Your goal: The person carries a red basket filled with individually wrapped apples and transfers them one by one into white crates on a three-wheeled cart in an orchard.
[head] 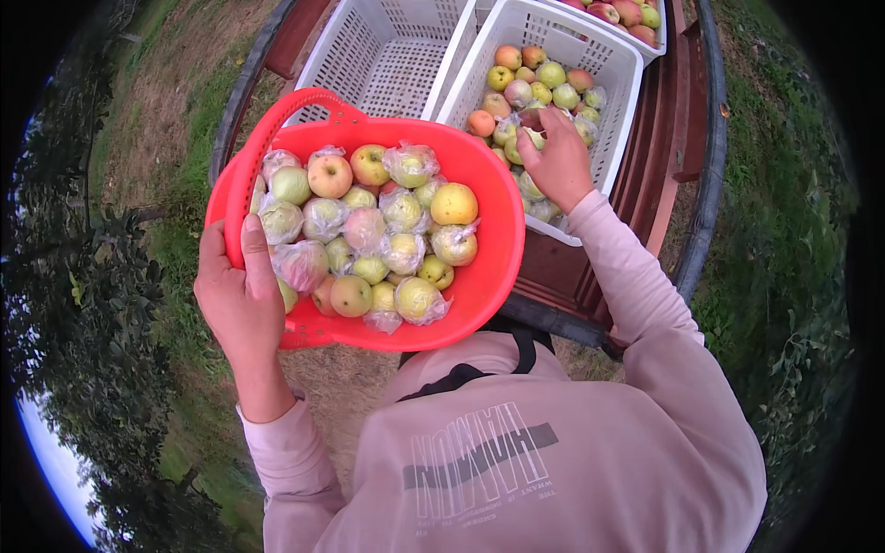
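Observation:
My left hand (242,290) grips the handle of a red plastic basket (494,276) at its left side, thumb on top. Many apples fill the basket; several are wrapped in clear plastic film, such as a pale green one (420,298), while others, like a yellow apple (453,203), are bare. Over a white perforated plastic crate (622,104) reaches my right hand (559,155), with fingers bent and thumb apart. A yellow-green apple shows between thumb and fingers; whether they grip it is unclear. Red, yellow and green apples (551,74) lie in that crate, some film-wrapped.
Another white crate (394,76) stands at the upper left, its perforated floor visible. A third crate (657,48) at the top right holds redder apples (626,12). The crates rest on a reddish-brown cart bed (646,186) bordered by a dark rail (712,138). Grass and leafy branches flank it.

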Tool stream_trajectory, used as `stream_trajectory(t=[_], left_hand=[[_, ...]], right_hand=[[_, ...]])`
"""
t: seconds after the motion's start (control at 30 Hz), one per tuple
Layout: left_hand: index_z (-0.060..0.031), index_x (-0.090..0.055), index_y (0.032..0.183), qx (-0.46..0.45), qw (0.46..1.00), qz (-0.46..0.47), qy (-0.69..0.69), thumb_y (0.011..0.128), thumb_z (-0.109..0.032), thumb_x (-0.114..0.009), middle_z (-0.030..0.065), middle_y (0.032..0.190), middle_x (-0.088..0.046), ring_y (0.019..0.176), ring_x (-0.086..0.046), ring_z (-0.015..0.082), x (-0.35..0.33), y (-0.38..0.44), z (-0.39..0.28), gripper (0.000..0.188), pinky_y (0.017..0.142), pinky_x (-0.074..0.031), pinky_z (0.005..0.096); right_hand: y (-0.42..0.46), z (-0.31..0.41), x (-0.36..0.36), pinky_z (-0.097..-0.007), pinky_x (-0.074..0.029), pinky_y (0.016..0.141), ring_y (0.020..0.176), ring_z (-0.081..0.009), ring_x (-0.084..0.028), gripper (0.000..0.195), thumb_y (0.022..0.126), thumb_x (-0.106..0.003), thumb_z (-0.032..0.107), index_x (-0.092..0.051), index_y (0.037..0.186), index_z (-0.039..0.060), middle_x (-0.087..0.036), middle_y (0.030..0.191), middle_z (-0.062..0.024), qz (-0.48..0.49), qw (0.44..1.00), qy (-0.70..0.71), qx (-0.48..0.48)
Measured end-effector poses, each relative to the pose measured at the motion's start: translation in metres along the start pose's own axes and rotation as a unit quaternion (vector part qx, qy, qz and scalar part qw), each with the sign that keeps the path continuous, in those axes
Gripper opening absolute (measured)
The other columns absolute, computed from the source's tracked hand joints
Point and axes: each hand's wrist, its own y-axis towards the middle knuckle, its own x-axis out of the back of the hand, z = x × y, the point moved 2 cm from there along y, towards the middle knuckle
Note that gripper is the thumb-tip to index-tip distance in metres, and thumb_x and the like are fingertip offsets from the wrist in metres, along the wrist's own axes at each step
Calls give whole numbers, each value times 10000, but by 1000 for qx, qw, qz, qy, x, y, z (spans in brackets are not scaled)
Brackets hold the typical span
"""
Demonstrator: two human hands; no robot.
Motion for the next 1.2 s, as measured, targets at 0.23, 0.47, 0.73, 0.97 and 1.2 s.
stream_trajectory(t=[0.23,0.47,0.73,0.97,1.2], left_hand=[[1,-684,1132,-39,999,-6,6,1123,-322,-638,249,864,-721,753,-715,399,-1,4,-3,326,698,-544,467],[9,-673,1145,-18,1000,4,-23,1130,-311,-624,262,881,-723,770,-721,421,4,-2,4,324,694,-531,497],[28,-666,1182,-29,999,18,-36,1141,-307,-609,186,872,-704,747,-639,287,-2,2,3,342,748,-536,420],[33,-674,1204,-26,999,28,-28,1149,-296,-599,176,971,-737,843,-678,250,1,2,17,342,818,-550,395],[27,-688,1209,-15,999,32,-35,1159,-303,-592,115,1022,-756,904,-677,190,0,4,6,347,857,-556,362]], right_hand=[[-26,113,-17,-616,-303,1248,1348,-323,-579,495,822,-757,310,-749,1253,67,-711,1279,-124,287,882,-272,258],[-23,134,-42,-568,-323,1273,1291,-424,-644,561,861,-702,306,-676,1337,12,-655,1340,-286,468,815,-276,200],[-20,117,-72,-508,-578,1024,1148,-468,-710,632,800,-798,214,-631,1352,-45,-594,1414,-358,463,869,-145,99],[4,115,-10,-498,-563,1028,1185,-442,-685,647,800,-832,269,-652,1365,10,-670,1308,-242,285,946,68,140],[45,-39,60,-476,-561,1056,1224,-424,-678,657,834,-829,277,-625,1406,26,-646,1365,-223,34,996,-34,-77]])
